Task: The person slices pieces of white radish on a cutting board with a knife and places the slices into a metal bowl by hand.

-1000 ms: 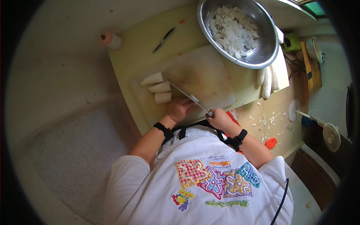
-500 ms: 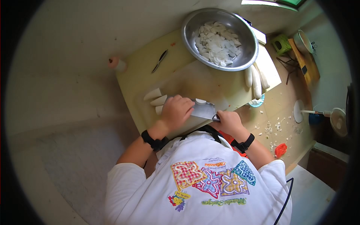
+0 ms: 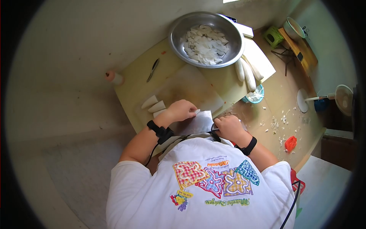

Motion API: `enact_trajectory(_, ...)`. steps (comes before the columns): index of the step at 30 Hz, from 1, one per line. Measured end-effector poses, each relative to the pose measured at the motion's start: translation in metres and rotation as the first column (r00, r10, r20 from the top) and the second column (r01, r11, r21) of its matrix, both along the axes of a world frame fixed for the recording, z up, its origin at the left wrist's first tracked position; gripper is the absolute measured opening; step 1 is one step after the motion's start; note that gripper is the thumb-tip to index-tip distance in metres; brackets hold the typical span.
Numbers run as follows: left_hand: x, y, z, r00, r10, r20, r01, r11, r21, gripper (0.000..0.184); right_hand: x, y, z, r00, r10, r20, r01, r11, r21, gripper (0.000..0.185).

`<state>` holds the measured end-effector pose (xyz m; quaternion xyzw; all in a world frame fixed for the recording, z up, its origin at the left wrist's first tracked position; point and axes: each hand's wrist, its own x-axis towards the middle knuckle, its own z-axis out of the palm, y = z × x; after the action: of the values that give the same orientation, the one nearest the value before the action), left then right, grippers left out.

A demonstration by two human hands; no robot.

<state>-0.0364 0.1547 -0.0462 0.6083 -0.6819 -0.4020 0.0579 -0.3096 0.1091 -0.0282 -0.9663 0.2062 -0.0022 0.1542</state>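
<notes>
While the right hand [image 3: 228, 127] clutches the cleaver [image 3: 201, 121] at the near side, I see left hand [image 3: 179, 111] fingers pinching a white slice [image 3: 197, 112]; white chunks [image 3: 150, 102] lie left on the cutting board [image 3: 194, 87].

head cam: head-worn, single view | faces forward, steeply down | fisheye, dark rounded edges | white T-shirt [image 3: 202, 179] nearest, cleaver [image 3: 202, 123] mid-frame, metal bowl [image 3: 237, 42] farther out

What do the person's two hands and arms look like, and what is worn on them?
The left hand and right hand are ungloved. Each wears a black wristband; the left wristband carries a boxy module with a thin black cable. White short sleeves leave the forearms bare.
</notes>
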Motion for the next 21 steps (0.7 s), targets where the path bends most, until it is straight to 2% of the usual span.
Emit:
enact_trajectory(2,0.002,0.002,-0.006,0.980,0.107,-0.166,-0.100,0.994,0.049,0.026,-0.001,0.002,0.002,1.000,0.015,-0.013,-0.015,1.000,-0.020,0.023)
enact_trajectory(3,0.001,0.002,-0.004,0.981,0.102,-0.165,-0.095,0.994,0.050,0.026,-0.001,0.004,0.004,1.000,0.010,-0.012,-0.010,1.000,-0.019,0.023)
enact_trajectory(5,-0.001,-0.001,0.002,0.954,0.225,-0.198,-0.204,0.972,0.120,0.023,-0.002,0.006,0.006,1.000,-0.009,-0.028,0.009,1.000,-0.013,0.024)
enact_trajectory(8,-0.001,-0.010,0.001,0.927,0.291,-0.234,-0.254,0.951,0.177,0.025,-0.009,0.011,0.002,0.999,-0.038,-0.036,0.038,0.999,-0.003,0.023)
enact_trajectory(9,0.000,-0.013,-0.003,0.930,0.283,-0.234,-0.248,0.954,0.169,0.025,-0.012,0.012,-0.001,0.998,-0.054,-0.033,0.054,0.998,0.013,0.023)
enact_trajectory(11,-0.001,-0.017,-0.015,0.962,0.158,-0.221,-0.113,0.972,0.204,0.027,-0.016,0.015,-0.006,0.997,-0.079,-0.027,0.079,0.997,0.019,0.023)
enact_trajectory(14,0.001,-0.033,-0.021,0.925,0.236,-0.297,-0.168,0.957,0.236,0.027,-0.025,0.020,-0.013,0.992,-0.121,-0.025,0.122,0.992,0.032,0.023)
enact_trajectory(16,0.004,-0.059,-0.017,0.813,0.340,-0.472,-0.257,0.938,0.233,0.025,-0.031,0.025,-0.017,0.986,-0.162,-0.038,0.164,0.984,0.067,0.023)
enact_trajectory(17,0.009,-0.077,-0.007,0.730,0.433,-0.528,-0.313,0.900,0.305,0.027,-0.033,0.027,-0.016,0.981,-0.185,-0.050,0.189,0.978,0.092,0.022)
enact_trajectory(19,0.027,-0.112,-0.003,0.341,0.515,-0.786,-0.380,0.840,0.386,0.032,-0.038,0.031,-0.022,0.977,-0.209,-0.032,0.211,0.973,0.089,0.023)
enact_trajectory(21,0.027,-0.128,0.029,0.094,0.580,-0.809,-0.497,0.731,0.467,0.036,-0.042,0.036,-0.028,0.975,-0.221,-0.017,0.221,0.971,0.093,0.025)
